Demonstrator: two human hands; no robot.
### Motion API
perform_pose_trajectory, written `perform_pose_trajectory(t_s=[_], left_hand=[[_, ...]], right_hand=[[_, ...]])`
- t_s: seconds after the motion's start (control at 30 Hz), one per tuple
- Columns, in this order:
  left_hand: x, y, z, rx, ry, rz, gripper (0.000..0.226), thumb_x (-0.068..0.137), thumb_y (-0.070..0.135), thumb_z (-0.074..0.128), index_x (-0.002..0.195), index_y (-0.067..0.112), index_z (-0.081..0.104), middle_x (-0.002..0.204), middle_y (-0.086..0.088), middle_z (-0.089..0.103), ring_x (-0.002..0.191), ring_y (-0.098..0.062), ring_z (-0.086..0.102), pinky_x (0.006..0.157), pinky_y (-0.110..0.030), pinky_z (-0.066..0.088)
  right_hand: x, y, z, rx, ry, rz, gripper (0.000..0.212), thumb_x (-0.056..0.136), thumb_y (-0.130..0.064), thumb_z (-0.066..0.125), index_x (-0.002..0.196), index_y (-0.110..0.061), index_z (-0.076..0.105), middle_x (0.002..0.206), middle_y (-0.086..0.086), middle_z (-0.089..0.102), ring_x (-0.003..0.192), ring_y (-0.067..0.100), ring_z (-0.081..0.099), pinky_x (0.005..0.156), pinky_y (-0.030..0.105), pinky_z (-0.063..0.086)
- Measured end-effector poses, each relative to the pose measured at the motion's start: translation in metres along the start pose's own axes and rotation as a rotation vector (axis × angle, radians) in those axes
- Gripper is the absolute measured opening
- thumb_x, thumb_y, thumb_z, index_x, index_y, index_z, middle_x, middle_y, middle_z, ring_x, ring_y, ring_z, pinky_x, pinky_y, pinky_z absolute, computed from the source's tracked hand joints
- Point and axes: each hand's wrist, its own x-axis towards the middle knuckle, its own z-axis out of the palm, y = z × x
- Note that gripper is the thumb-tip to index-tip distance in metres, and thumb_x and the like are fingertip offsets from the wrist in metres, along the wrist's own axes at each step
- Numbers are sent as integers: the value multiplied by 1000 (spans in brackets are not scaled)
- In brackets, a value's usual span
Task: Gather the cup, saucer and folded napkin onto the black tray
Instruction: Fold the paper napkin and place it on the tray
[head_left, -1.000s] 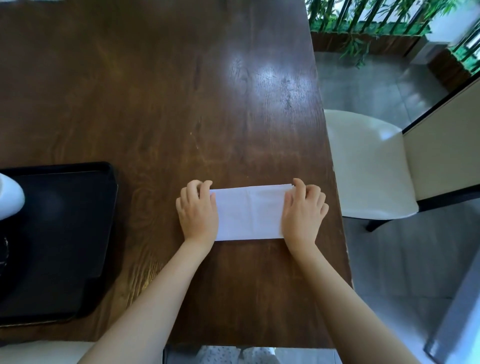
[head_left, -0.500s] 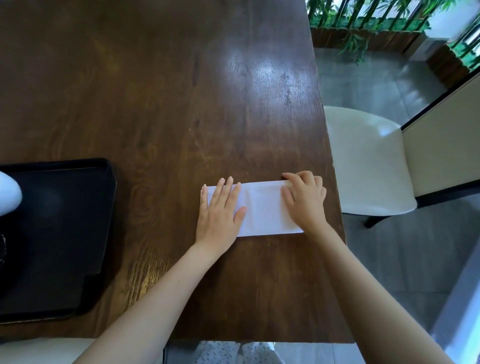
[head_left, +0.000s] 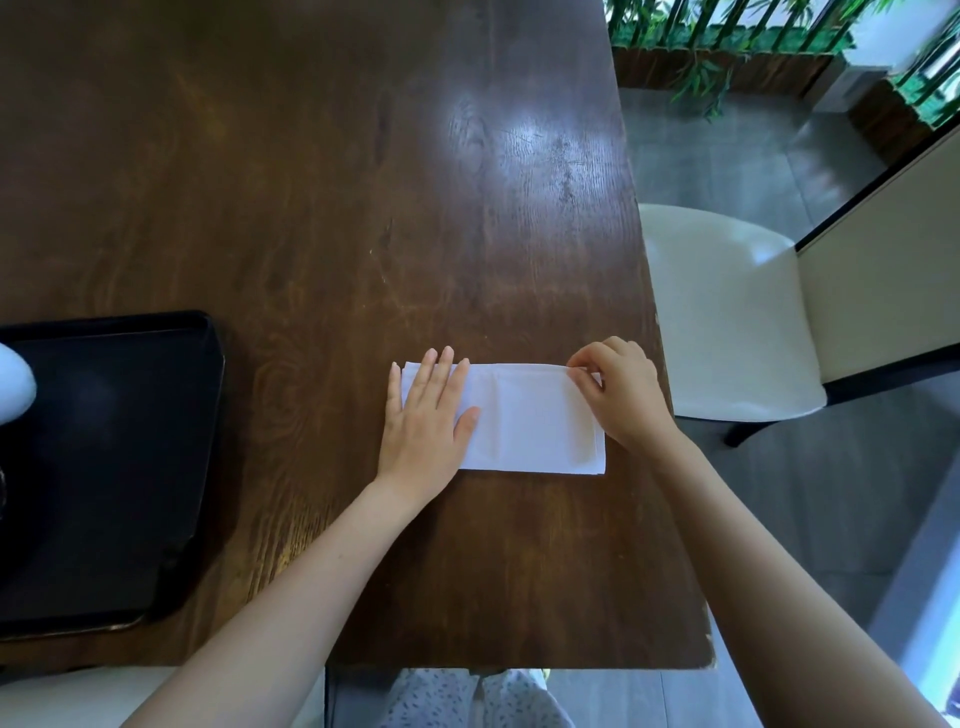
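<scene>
A white napkin (head_left: 530, 421), folded into a long strip, lies on the brown wooden table (head_left: 337, 182) near its right edge. My left hand (head_left: 428, 415) lies flat, fingers spread, pressing the napkin's left end. My right hand (head_left: 621, 395) pinches the napkin's far right corner between thumb and fingers. The black tray (head_left: 156, 467) sits at the left edge of the view. On it a white object, perhaps the cup (head_left: 13, 384), shows only partly. The saucer cannot be made out.
A cream chair (head_left: 722, 312) stands just off the table's right edge. Planters with green stalks (head_left: 727, 41) line the far right floor. The table's near edge (head_left: 519, 662) runs just above my lap.
My left hand went from curled on the napkin's left edge to flat on its left end. My right hand shifted to pinching the far right corner. The napkin stayed in place.
</scene>
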Motion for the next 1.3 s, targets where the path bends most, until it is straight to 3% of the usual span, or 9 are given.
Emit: perform_pose_trajectory(t_s=[0.13,0.3,0.43,0.53,0.63,0.77,0.9,1.13,1.3], left_hand=[[0,0,0,-3,-8,4,58,97,45,23,148,20,16,158,-2,14,146,-17,4,116,-43,-7],[-2,1,-1,3,-13,34,56,97,43,23,148,19,17,158,-2,15,146,-16,5,116,-43,-6],[-1,2,1,25,-33,47,57,97,44,21,148,20,15,158,-1,13,146,-16,3,116,-44,-7],[-2,1,3,79,-38,56,59,96,46,13,149,20,10,159,-1,10,146,-16,2,115,-44,-8],[-4,1,5,134,-35,64,63,92,47,0,149,19,3,159,-2,5,146,-16,-1,115,-45,-8],[-4,1,8,125,-39,65,60,92,44,-2,146,19,-6,159,-1,-1,146,-16,-5,116,-47,-7],[-5,-4,10,171,-40,100,56,91,36,-8,144,16,-12,159,-3,-5,145,-17,-8,118,-49,-1],[-3,-10,8,103,-41,74,59,96,42,11,149,17,1,159,0,0,146,-12,-2,119,-45,2],[-2,-23,7,113,-48,82,66,92,52,6,149,17,4,159,1,2,145,-11,-2,118,-44,-1]], right_hand=[[-2,2,-3,-3,-66,-37,14,91,-23,54,96,-15,64,101,0,61,96,18,49,85,34,41],[-5,9,-10,81,-99,-30,16,91,-21,52,97,-15,66,90,-6,62,80,9,52,62,17,37],[-13,10,-1,-27,-46,25,19,91,-21,49,97,-13,66,94,5,65,89,21,56,74,36,48],[-22,7,9,-92,100,67,20,90,-16,49,102,-11,64,100,11,59,94,28,50,78,39,42],[-25,-2,18,-170,126,134,33,90,-11,45,121,-14,56,123,13,53,114,31,43,97,42,32],[-24,-44,43,-205,14,-187,47,93,-13,38,139,-7,39,150,12,36,140,28,29,117,44,13],[-32,-52,74,-280,-136,-273,55,99,-39,22,148,-15,14,158,3,13,147,18,6,120,39,-2],[-40,-22,66,-399,-89,-162,63,94,-49,8,148,-16,10,159,2,11,147,18,4,120,40,-2],[-45,-5,57,-476,-93,-101,66,92,-53,0,149,-18,6,159,0,8,146,17,1,118,40,-6]])
